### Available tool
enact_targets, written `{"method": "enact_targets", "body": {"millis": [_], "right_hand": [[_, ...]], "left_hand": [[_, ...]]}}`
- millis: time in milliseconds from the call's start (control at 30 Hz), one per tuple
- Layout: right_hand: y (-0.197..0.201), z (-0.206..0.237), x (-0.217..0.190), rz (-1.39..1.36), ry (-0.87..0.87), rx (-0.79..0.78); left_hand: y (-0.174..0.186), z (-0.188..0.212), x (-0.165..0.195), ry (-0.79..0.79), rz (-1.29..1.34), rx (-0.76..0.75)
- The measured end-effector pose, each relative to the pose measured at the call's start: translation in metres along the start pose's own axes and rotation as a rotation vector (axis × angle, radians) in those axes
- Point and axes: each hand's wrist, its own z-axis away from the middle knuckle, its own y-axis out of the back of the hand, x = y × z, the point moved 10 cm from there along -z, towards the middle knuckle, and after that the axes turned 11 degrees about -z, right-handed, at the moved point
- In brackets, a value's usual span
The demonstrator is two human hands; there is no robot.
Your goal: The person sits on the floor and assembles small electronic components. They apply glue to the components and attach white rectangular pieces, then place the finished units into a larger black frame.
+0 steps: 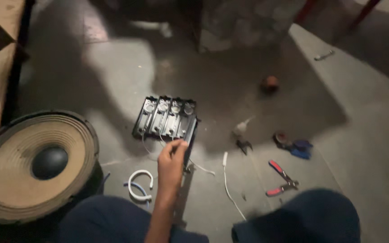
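Observation:
My left hand (172, 161) reaches forward from between my knees, fingers pinched together at the near right corner of a black electrical module (165, 118). The module lies flat on the floor and has a row of several round silver-topped parts. Thin white wires (202, 168) trail out from under it, and my fingertips appear closed on one of them right by the module's upright side panel (191, 135). My right hand is out of sight.
A large loudspeaker cone (37, 164) lies at left. A white curved cable piece (139, 184) lies near my left knee, with a white cord (228, 184) to its right. Red-handled pliers (281, 179), tape rolls (293, 145) and a small round object (270, 83) lie farther right.

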Motion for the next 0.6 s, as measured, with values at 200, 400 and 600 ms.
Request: {"method": "enact_targets", "body": {"millis": [200,400,600], "right_hand": [[-0.060,-0.098,-0.020,0.037,-0.064,-0.146],[-0.108,-0.151,-0.021,0.064,-0.084,-0.199],[-0.138,-0.137,-0.015,0.047,-0.048,-0.170]], "left_hand": [[-0.017,-0.038,-0.028,0.207,0.033,0.009],[-0.041,-0.073,-0.038,0.152,0.046,-0.008],[-0.038,-0.060,-0.049,0.279,-0.031,0.013]]}}
